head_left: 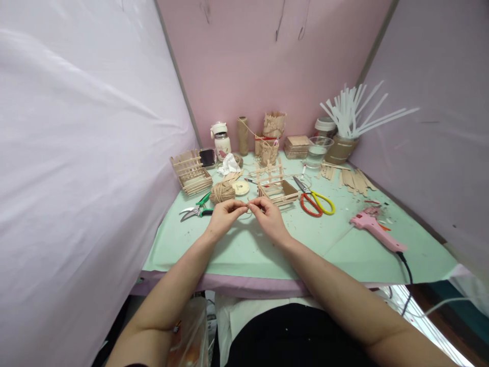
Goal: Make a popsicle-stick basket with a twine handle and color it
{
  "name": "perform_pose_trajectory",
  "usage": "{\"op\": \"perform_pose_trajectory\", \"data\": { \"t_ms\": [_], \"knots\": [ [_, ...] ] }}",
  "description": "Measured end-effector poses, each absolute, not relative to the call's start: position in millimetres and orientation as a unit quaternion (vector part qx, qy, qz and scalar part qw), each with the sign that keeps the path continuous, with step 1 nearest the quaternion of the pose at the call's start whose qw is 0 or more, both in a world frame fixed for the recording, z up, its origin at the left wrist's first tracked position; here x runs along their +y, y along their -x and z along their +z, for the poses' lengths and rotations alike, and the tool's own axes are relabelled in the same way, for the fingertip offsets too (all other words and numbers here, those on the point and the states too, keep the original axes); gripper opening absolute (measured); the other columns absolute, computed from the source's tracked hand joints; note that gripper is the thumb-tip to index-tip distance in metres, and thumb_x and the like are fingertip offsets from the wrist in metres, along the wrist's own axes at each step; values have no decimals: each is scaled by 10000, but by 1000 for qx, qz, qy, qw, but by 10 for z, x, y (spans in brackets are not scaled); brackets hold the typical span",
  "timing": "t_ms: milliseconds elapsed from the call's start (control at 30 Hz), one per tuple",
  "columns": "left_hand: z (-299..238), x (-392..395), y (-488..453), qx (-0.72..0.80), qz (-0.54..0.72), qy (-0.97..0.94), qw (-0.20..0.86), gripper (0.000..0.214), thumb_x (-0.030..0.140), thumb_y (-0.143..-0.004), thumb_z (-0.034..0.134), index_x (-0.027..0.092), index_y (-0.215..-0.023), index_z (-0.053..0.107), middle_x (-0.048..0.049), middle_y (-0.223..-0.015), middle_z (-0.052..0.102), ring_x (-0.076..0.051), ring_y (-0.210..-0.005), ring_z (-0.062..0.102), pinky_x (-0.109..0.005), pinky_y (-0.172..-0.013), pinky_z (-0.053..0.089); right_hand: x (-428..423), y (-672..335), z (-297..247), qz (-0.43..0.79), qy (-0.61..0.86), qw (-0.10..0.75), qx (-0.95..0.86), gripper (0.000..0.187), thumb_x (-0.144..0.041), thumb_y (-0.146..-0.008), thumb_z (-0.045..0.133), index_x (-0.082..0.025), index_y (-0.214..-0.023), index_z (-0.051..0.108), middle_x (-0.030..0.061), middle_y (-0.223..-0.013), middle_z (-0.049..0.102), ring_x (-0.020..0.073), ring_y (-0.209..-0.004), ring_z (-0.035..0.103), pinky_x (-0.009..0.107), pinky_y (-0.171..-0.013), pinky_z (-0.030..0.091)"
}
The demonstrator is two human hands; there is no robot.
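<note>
Fingertip to fingertip, my left hand and my right hand meet over the middle of the table. Both are closed in a pinch on a short piece of twine, mostly hidden by the fingers. A ball of jute twine lies just behind my left hand, next to a round cream disc. Behind my right hand stands a small crate of wooden craft sticks. Green-handled pruning shears lie left of my left hand. Scissors with red and yellow handles lie to the right.
A pink glue gun with its cord is at the right. Another stick crate stands back left. Along the back are a bottle, a twine spool, a water cup and a pot of white glue sticks. Loose craft sticks lie nearby.
</note>
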State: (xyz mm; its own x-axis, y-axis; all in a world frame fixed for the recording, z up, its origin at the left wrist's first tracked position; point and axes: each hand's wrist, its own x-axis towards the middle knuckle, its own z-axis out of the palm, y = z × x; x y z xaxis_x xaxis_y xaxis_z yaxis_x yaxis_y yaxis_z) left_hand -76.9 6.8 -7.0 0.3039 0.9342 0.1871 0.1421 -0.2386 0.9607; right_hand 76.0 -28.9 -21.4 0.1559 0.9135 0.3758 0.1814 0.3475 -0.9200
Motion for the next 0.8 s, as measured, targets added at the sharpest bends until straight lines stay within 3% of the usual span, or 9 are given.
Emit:
{"op": "perform_pose_trajectory", "data": {
  "t_ms": [267, 467, 800],
  "knots": [
    [-101, 53, 741, 421, 433, -652, 457, 223, 352, -690, 748, 139, -753, 724, -56, -762, 732, -170, -721, 653, -281, -711, 516, -299, -752, -226, 311, 482, 590, -568, 213, -350, -853, 561, -194, -908, 694, 44, -837, 663, 179, -765, 591, 303, -678, 474],
    [-124, 62, 738, 433, 443, -651, 439, 223, 349, -683, 751, 142, -761, 727, -62, -779, 734, -175, -723, 653, -284, -697, 519, -307, -739, -202, 322, 495, 593, -547, 163, -343, -807, 586, -189, -772, 628, 22, -771, 658, 162, -703, 575, 294, -677, 473],
    [-137, 64, 732, 417, 453, -651, 444, 229, 368, -702, 746, 152, -772, 710, -40, -773, 706, -158, -732, 627, -264, -682, 511, -292, -746, -227, 309, 509, 581, -555, 165, -340, -798, 564, -195, -732, 608, 9, -733, 641, 153, -670, 548, 295, -674, 465]
  ]
}}
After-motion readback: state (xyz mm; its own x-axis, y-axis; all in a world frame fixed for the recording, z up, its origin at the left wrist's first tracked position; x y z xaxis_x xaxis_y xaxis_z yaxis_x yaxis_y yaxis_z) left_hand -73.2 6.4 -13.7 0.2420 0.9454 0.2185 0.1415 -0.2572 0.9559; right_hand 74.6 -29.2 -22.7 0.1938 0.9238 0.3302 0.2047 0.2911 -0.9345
